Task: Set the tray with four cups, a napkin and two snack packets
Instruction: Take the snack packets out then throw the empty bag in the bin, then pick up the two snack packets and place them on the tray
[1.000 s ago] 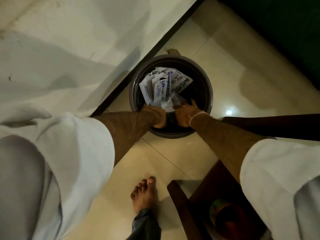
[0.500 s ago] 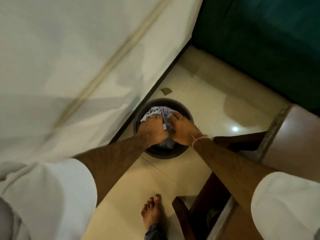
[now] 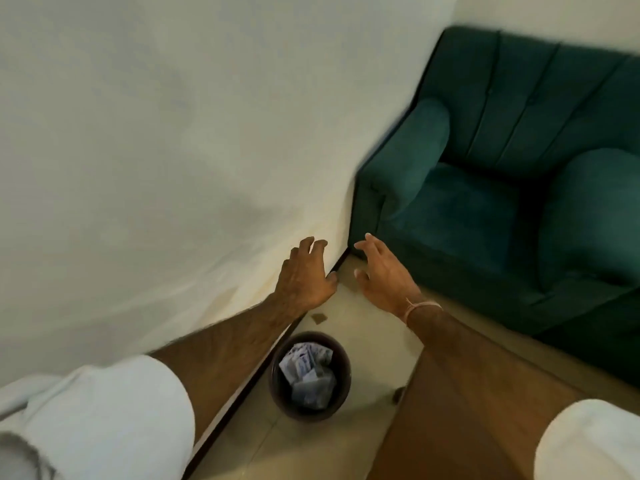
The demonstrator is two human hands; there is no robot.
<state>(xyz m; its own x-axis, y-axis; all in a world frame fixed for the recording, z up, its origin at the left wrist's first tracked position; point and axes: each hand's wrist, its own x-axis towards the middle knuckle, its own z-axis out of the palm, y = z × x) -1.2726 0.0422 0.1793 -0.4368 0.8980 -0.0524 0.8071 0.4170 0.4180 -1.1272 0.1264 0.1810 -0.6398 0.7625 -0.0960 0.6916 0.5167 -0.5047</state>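
Below, we see our left hand (image 3: 306, 271) and right hand (image 3: 382, 271) raised side by side with fingers spread and holding nothing, while crumpled packets (image 3: 308, 374) lie in the dark round bin (image 3: 341, 355) by the wall, near a green armchair (image 3: 502, 188).

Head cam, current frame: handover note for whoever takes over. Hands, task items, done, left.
Left hand: open, empty, fingers spread, near the wall.
Right hand: open, empty, in front of the green armchair.
Bin: on the floor below the hands, with crumpled papers inside.
Task items: no tray, cups, napkin or snack packets in view.
Done: nothing of the tray setup shows.
Left: as far as this view tells, find the tray and load everything.
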